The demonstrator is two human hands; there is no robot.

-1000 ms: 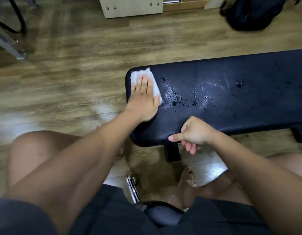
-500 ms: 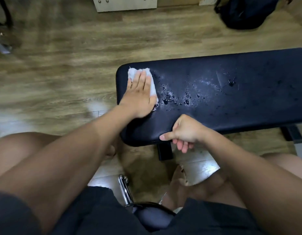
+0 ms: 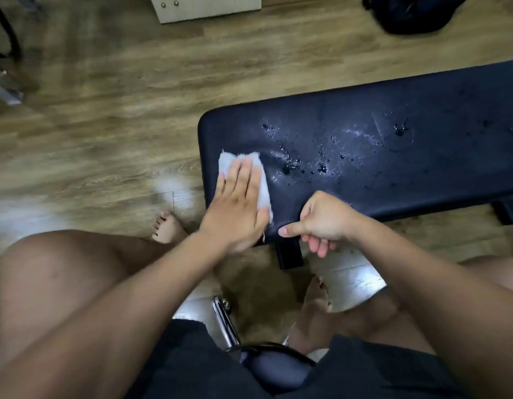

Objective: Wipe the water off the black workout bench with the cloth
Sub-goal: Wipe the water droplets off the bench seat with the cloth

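Head view: seated before the black, padded vinyl workout-bench counter [image 3: 422, 180], a person presses a pale, frayed-edged cloth [image 3: 227, 164] onto its left end with the left hand [image 3: 238, 205], fingers straight and flat on top, not curled round the fabric. The cloth lies on the counter's near-left corner, mostly hidden under that palm. The right hand [image 3: 325, 220] rests at the counter's near edge, curled into a loose fist with the thumb pointing left and nothing visibly held. The job looks barely begun. The strip of padding around the cloth appears dull and dry, but just to its right a scatter of water droplets [image 3: 304, 165] glistens unwiped, a misty streak runs on towards the middle, and a separate small dark puddle [image 3: 399, 129] sits farther right, near the far edge. Fainter specks dot the surface beyond that. Most of the wet patch, by this showing, is yet to be covered, with the cloth lying beside it rather than on it. A dark backpack [image 3: 413, 12] lies on the wood-grain plank floor [image 3: 105, 110] behind.
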